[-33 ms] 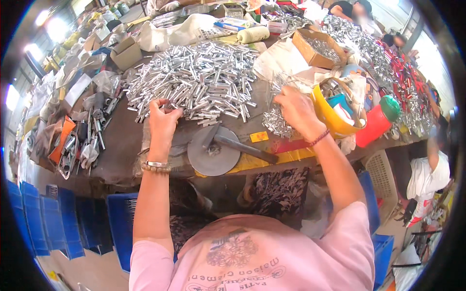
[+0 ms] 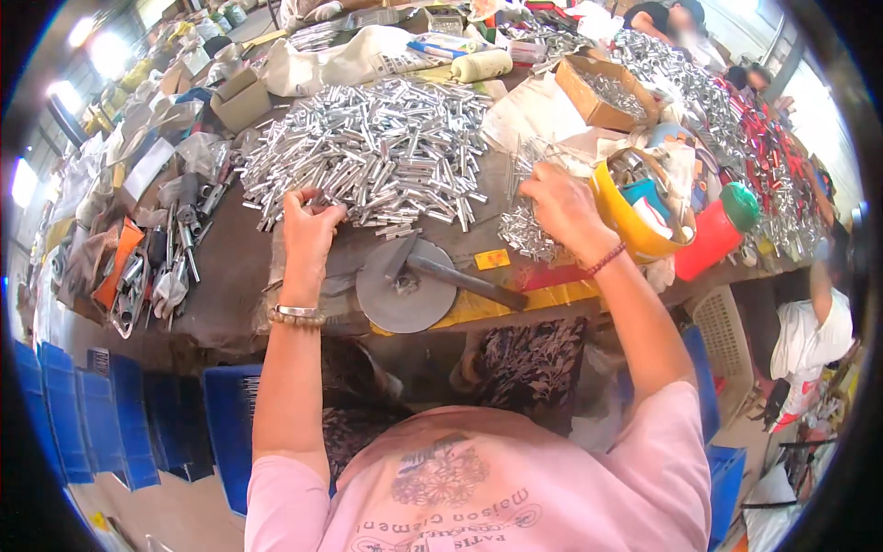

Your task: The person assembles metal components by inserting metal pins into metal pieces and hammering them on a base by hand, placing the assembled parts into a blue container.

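A broad heap of short silver metal tubes (image 2: 386,147) lies on the dark worktable. My left hand (image 2: 311,225) is at its near left edge, thumb and fingers curled around a metal tube there. To the right, over a smaller pile of thin metal pins (image 2: 529,230), is my right hand (image 2: 563,207). Its fingers are bent and pressed together, pointing left; what they pinch is too small to make out. Between my forearms a round grey metal disc (image 2: 405,308) lies near the table edge, with a hammer (image 2: 464,282) resting across it.
Right of my right hand stand a yellow bucket (image 2: 630,221) and a red bottle with a green cap (image 2: 713,241). A cardboard box of metal parts (image 2: 602,92) is behind. Tools (image 2: 175,235) lie at left. Blue bins (image 2: 225,414) stand below. Other people sit at far right.
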`<control>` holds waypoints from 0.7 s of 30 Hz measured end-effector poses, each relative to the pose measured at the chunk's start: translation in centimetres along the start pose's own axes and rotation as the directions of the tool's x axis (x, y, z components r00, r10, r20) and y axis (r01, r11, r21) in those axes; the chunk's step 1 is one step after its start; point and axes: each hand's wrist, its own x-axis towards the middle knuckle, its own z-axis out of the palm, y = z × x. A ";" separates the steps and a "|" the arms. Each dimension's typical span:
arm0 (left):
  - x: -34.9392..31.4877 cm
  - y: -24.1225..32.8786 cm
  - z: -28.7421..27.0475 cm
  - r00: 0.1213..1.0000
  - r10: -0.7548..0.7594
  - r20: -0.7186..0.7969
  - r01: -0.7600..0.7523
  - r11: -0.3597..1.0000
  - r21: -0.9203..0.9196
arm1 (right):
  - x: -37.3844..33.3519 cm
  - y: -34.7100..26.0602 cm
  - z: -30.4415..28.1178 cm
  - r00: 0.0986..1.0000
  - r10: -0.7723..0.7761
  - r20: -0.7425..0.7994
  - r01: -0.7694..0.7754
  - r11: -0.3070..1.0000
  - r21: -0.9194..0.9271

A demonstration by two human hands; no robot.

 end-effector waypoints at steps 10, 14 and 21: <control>-6.1 2.2 -4.1 0.978 0.064 0.201 -0.037 0.991 -0.131 | -0.8 0.9 -0.9 0.984 -0.171 -0.057 0.171 0.985 0.001; -9.4 3.2 -4.9 0.873 0.212 0.439 -0.273 0.959 0.078 | -0.8 0.3 -1.3 0.989 -0.128 -0.076 0.126 0.992 -0.023; -10.8 4.3 -4.4 0.625 0.438 0.646 -0.703 0.676 0.222 | 0.1 2.0 0.6 0.951 -0.299 -0.079 0.291 0.951 -0.104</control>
